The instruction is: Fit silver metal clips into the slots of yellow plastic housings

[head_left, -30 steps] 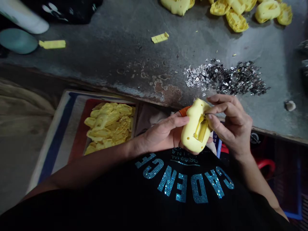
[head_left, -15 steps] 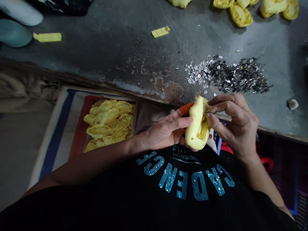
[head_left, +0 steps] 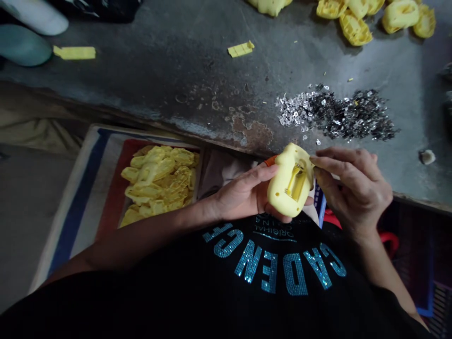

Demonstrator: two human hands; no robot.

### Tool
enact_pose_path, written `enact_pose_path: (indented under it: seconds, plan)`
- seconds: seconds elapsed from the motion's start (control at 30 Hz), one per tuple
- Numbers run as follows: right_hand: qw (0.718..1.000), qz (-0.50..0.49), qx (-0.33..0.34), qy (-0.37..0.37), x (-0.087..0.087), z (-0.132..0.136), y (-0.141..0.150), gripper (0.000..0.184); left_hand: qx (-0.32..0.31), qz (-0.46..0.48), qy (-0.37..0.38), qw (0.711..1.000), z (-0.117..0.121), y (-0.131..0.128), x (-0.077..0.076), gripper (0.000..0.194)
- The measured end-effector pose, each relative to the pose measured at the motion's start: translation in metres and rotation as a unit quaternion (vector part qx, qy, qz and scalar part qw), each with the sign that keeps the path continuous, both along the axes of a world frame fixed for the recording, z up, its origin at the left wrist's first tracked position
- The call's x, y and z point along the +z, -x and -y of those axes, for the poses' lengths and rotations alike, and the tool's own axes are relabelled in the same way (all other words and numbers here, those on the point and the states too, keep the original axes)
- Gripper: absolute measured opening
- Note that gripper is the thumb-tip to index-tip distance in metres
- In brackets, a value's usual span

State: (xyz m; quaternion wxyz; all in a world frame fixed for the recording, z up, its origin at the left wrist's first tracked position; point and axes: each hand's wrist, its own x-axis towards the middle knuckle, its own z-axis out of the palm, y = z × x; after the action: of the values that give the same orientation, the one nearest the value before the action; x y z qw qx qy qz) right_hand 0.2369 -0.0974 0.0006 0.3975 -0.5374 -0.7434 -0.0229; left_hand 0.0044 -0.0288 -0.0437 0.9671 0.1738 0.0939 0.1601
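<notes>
Fingers (head_left: 263, 175) of the left hand (head_left: 242, 195) are clamped around the left side of a yellow plastic shell (head_left: 282, 193), its slotted opening turned up. The right hand (head_left: 360, 190) has thumb and forefinger drawn close at the shell's right edge; whether they pinch something small I cannot tell. The shell is held up in front of the torso, at the near edge of a grey counter (head_left: 158, 70).

That counter is scuffed and stained, with a rust-brown patch (head_left: 254, 133) by its edge. Light is dim, and grey floor (head_left: 21, 202) shows at the left. A heap of small metal pieces (head_left: 335, 113) lies just beyond the right hand, a small white lump (head_left: 427, 157) to its right. More yellow shells (head_left: 356, 28) sit at the far side; two yellow strips (head_left: 241, 49) lie well apart from each other.

The counter's edge slants down from left to right, its top overlapped by the held shell in this view. Between strips and edge runs a broad stretch of worn surface, giving room to move on the left. Below it, a pile of yellow parts (head_left: 158, 183) on a striped surface (head_left: 76, 212) borders the left forearm; a blue basket (head_left: 425, 301) stands low beside the right.
</notes>
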Motion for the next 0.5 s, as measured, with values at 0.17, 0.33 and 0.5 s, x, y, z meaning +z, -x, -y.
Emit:
enact_pose_path:
  seconds: [0.17,0.33,0.5]
  plan:
    - [0.994,0.104,0.013,-0.002,-0.001,0.005,-0.003,0.039,-0.020,0.017,0.005,1.000,-0.001,0.001,-0.001,0.079]
    - [0.985,0.163,0.021,-0.045,-0.008,0.007,-0.006,0.054,-0.030,0.014,0.017,0.999,-0.001,0.003,-0.001,0.086]
    - [0.987,0.154,0.009,-0.054,-0.011,0.009,-0.004,0.057,-0.029,0.012,-0.004,1.000,0.001,0.003,-0.001,0.088]
